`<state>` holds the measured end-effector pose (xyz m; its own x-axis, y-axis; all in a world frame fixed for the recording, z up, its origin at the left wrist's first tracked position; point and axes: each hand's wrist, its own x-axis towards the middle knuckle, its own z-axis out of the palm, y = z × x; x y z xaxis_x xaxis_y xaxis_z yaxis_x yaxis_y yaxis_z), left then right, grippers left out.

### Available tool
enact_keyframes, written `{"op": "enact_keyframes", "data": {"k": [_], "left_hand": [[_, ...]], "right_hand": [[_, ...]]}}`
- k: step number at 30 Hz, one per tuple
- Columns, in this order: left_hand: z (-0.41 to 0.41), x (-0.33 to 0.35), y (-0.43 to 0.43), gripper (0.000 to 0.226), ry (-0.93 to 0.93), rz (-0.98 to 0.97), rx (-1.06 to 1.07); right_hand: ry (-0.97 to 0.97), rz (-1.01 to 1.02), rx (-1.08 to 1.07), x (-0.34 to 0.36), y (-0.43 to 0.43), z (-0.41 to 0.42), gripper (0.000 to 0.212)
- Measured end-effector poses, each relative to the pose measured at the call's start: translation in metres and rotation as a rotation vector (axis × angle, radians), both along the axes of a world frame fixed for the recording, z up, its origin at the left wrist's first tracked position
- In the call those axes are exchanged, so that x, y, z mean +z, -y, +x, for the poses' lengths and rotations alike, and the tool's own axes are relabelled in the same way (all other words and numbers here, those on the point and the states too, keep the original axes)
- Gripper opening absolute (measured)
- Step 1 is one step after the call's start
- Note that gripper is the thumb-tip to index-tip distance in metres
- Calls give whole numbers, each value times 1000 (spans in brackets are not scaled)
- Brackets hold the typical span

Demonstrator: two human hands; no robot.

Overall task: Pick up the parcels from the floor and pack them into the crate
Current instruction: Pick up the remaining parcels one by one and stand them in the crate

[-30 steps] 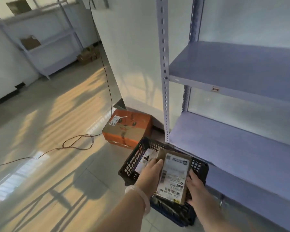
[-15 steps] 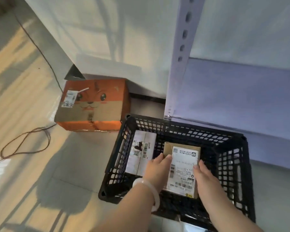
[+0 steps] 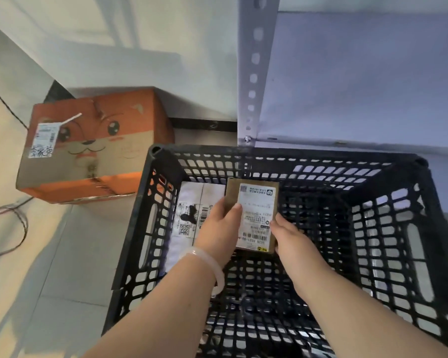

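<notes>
both hands (image 3: pixel 254 228) grip the small parcel (image 3: pixel 254 215) inside the crate (image 3: pixel 150 202); lower it flat beside the white parcel (image 3: pixel 192 200), then release.

Small brown parcel (image 3: pixel 254 215): white shipping label, upside down to camera; barcode with partly readable digits "P021 00"; remainder illegible. White parcel (image 3: pixel 192 215) in crate: barcode and QR code, text unreadable. Orange fox-face box (image 3: pixel 93 146): label with illegible handwriting.

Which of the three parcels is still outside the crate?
The orange fox-face box, on the floor left of the black crate; the white parcel and hand-held brown parcel are inside.
</notes>
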<state>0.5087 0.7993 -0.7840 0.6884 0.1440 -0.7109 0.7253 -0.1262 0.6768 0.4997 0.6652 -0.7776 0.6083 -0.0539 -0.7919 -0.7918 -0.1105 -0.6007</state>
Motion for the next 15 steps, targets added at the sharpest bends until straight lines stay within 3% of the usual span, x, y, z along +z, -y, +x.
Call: {"op": "enact_keyframes", "data": {"k": [3, 8, 15], "left_hand": [[0, -4, 3, 42, 32, 21, -16], [-3, 5, 9, 40, 56, 34, -10], [-4, 84, 35, 51, 61, -14, -10]], "right_hand": [[8, 17, 75, -4, 5, 5, 50], [24, -10, 147, 3, 15, 6, 53], [148, -122, 84, 88, 56, 4, 49]]}}
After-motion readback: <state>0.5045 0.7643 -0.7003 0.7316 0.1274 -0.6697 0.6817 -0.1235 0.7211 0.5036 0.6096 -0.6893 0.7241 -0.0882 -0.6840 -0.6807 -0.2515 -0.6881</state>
